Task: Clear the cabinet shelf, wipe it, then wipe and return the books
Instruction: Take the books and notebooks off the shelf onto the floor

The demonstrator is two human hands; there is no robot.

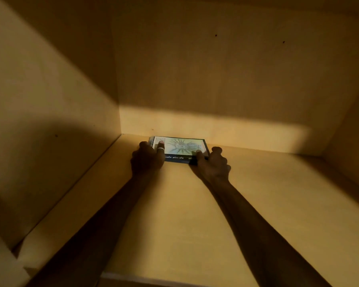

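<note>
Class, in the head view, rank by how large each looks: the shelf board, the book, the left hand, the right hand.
1. Shelf board, by far largest.
2. Book.
3. Left hand and right hand look alike, so unranked; each holds one end of the book.

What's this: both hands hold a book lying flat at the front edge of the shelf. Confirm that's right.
Wrong in one respect. The head view shows the book lying flat at the back of the shelf, near the rear wall, not the front edge. Both the left hand and right hand do hold it.
</note>
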